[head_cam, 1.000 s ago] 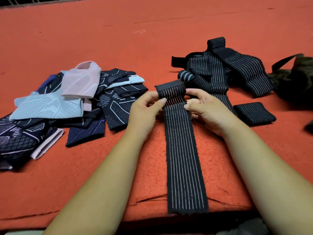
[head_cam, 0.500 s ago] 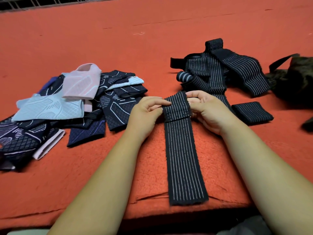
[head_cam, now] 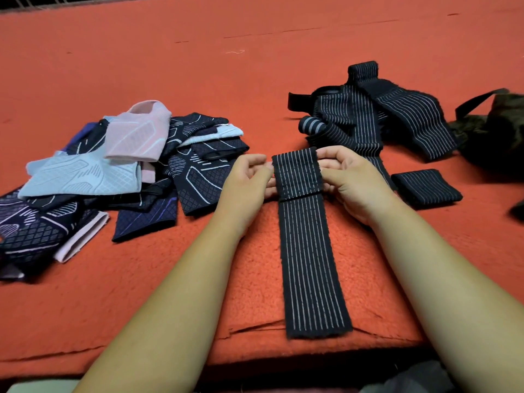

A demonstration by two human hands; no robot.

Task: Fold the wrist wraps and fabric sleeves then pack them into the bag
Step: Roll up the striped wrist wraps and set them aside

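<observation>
Pinching the folded end of the wrist wrap (head_cam: pixel 309 251) from both sides, I had my left hand (head_cam: pixel 246 180) curled on one edge and my right hand (head_cam: pixel 348 180) curled on the other. From my fingers its long axis ran straight back toward my body, the tail lying flat. Both hands sat equally near the fold, so I judged the next turn would roll toward me. The bag (head_cam: pixel 493 129) lay well beyond my right fingers.
</observation>
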